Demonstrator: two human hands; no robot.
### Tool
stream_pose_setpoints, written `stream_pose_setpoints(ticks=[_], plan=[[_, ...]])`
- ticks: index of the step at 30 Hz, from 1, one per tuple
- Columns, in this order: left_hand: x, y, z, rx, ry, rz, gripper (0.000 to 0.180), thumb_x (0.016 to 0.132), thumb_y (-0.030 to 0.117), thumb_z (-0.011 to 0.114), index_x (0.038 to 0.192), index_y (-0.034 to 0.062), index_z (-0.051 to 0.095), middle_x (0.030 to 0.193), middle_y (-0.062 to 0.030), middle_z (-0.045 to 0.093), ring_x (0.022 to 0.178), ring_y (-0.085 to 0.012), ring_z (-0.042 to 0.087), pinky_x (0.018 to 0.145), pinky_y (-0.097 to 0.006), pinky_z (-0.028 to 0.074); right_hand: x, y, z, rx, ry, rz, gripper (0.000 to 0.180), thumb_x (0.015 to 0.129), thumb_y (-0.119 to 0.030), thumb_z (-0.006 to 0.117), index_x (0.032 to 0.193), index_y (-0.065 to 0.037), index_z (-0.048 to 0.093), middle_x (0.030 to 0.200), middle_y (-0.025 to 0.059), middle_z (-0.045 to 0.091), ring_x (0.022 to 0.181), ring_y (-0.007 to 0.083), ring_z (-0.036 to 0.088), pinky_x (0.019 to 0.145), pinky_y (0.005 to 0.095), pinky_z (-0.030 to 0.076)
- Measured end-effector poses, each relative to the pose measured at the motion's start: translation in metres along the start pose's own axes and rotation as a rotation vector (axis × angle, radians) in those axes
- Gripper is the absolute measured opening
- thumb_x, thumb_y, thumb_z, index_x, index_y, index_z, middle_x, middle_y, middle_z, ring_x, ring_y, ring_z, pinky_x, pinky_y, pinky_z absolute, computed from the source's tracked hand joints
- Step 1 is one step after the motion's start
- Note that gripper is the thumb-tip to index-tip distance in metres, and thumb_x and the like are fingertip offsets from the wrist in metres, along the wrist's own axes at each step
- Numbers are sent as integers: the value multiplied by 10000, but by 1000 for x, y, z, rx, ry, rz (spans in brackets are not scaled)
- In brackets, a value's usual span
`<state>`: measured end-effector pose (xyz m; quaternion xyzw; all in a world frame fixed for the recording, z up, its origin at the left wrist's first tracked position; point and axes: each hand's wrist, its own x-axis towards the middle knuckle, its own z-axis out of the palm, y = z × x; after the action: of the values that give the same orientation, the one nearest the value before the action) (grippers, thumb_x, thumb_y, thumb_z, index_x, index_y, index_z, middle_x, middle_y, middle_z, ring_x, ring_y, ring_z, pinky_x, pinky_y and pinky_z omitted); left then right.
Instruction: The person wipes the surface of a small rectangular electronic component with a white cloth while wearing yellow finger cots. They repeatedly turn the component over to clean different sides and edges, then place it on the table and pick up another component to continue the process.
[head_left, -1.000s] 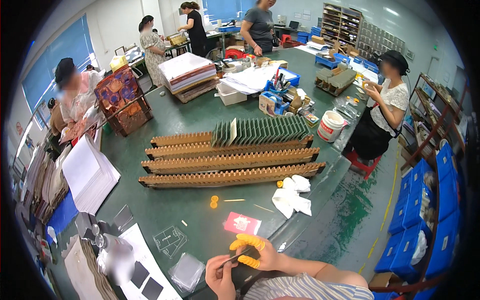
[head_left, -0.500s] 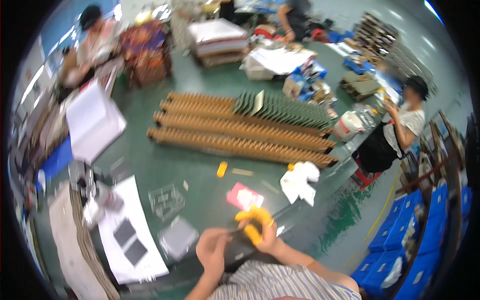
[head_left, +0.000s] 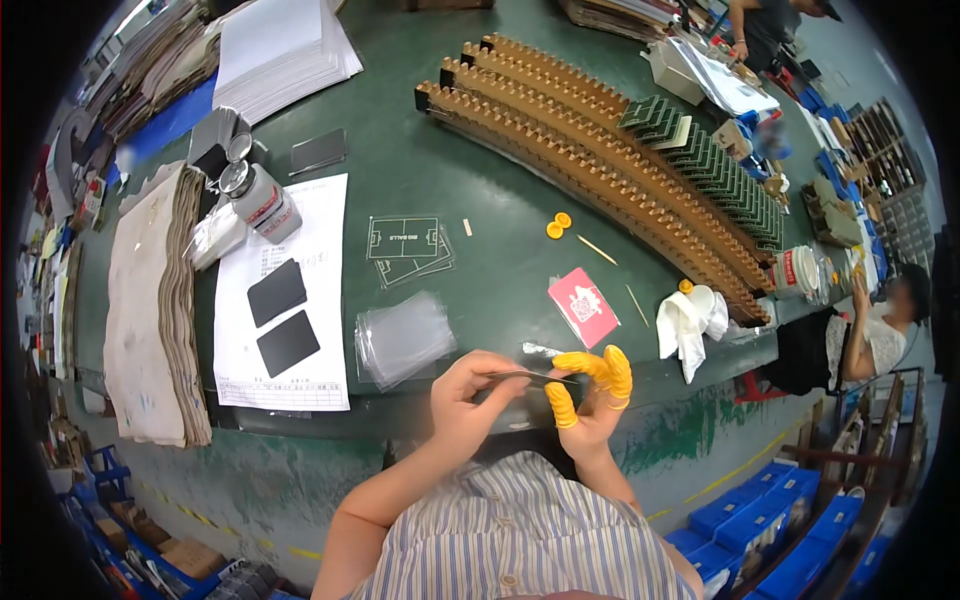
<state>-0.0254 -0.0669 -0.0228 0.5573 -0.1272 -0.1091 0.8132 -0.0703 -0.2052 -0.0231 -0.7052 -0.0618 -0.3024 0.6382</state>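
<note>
A factory assembly workshop is showing here: a long green workbench (head_left: 480,200) is carrying notched cardboard racks (head_left: 600,150) filled with dark cards, paper stacks (head_left: 280,50) and clear sleeves (head_left: 405,335), blue plastic crates (head_left: 790,520) are sitting on the floor, and another worker (head_left: 880,320) is sitting at the bench's far side

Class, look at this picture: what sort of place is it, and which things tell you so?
Probably a factory assembly bench: long slotted cardboard racks, blue parts bins, yellow finger cots on the right hand.
</note>
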Motion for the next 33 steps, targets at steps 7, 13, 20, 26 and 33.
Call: stream_pose_setpoints(ticks=[7,13,20,26,33], plan=[[-1,1,1,-16,7,-32,175,777,-112,580,920,-33,518,899,-111,564,799,-160,606,651,-268,549,-2,2,-1,-44,-21,9,691,762,57,633,1332,-77,266,979,144,581,858,202,583,807,340,458],[-1,2,-1,101,-56,-65,202,763,-90,620,933,-18,536,912,-93,588,790,-133,594,684,-239,500,-3,1,4,-3,92,39,785,756,76,625,1370,-105,170,993,131,555,839,192,572,800,324,449],[0,2,-2,206,-62,-42,194,740,-84,650,896,-23,552,890,-87,606,780,-112,579,696,-232,468,2,2,-1,43,120,68,794,751,48,639,1376,-100,172,1054,120,510,849,166,549,824,334,416],[1,-1,2,110,30,26,142,711,-38,684,814,-2,592,808,-77,616,729,-133,570,654,-247,445,15,5,-23,233,286,170,616,838,-159,593,1347,-63,262,1075,114,495,779,148,515,794,301,393],[4,2,1,116,-33,83,187,722,-127,617,848,-12,538,849,-100,555,772,-143,543,700,-247,448,16,1,-25,530,240,331,555,836,-261,578,1299,-47,359,1011,51,514,716,139,447,662,275,349]])
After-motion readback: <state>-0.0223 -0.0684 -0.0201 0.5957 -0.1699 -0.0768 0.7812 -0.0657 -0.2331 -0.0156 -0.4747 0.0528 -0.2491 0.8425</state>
